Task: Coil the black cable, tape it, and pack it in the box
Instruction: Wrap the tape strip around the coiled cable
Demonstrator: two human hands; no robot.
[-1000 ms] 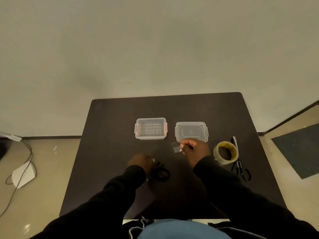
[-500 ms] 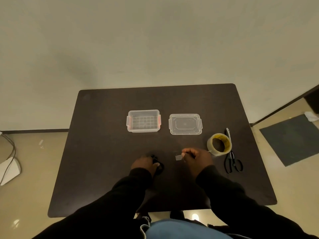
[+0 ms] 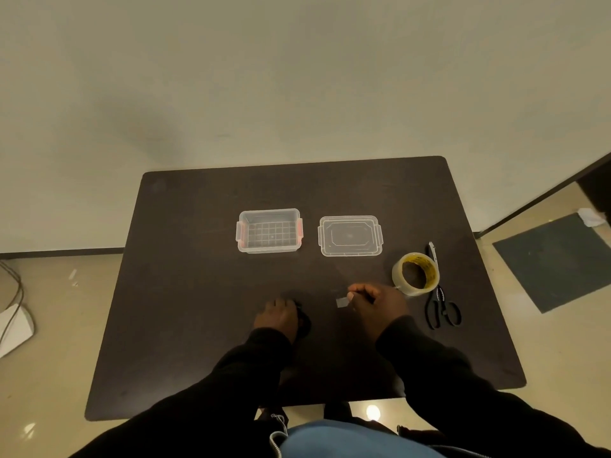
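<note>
The coiled black cable (image 3: pixel 303 320) lies on the dark table (image 3: pixel 185 292), mostly hidden under my left hand (image 3: pixel 277 318), which grips it. My right hand (image 3: pixel 377 302) pinches a small clear piece of tape (image 3: pixel 342 302) between thumb and fingers, a short way right of the coil. The clear plastic box (image 3: pixel 268 230) with red latches stands open and empty at the table's middle. Its clear lid (image 3: pixel 349 235) lies flat just to the right of it.
A roll of clear tape (image 3: pixel 415 273) sits right of my right hand. Black scissors (image 3: pixel 442 307) lie beside it, near the table's right edge. A wall runs behind the table. A white device with cables (image 3: pixel 13 325) lies on the floor at left.
The view has shifted, so the table sits lower in frame. My right hand with the tape piece came back from the lid toward me. My left hand closed further over the coil.
</note>
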